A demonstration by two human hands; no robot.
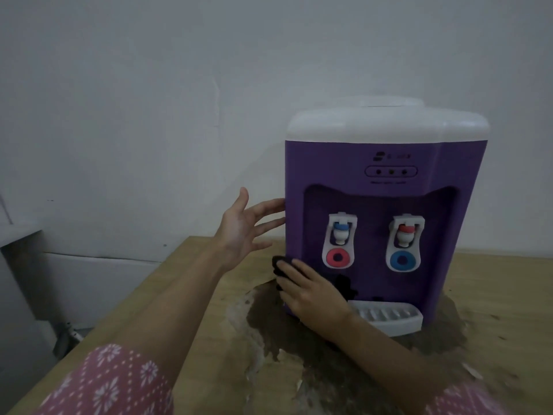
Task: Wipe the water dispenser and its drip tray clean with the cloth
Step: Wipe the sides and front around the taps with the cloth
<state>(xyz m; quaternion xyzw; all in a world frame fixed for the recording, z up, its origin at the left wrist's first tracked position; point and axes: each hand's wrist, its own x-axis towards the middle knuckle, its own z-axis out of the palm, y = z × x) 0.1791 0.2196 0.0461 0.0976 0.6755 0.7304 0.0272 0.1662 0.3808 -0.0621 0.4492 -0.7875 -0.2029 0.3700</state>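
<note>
Dark cloth (279,266) is pressed to dispenser (380,211) by right hand (311,295), grip unclear. Left hand (242,232) is spread, fingertips at dispenser's side. Stained tabletop (185,295) is seen below w/ drip tray (392,319).

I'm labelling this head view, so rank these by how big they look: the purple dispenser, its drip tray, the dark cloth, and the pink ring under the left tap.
Largest to smallest, as seen:
1. Purple dispenser
2. Drip tray
3. Dark cloth, partly hidden under the right hand, so unsure
4. Pink ring
</note>
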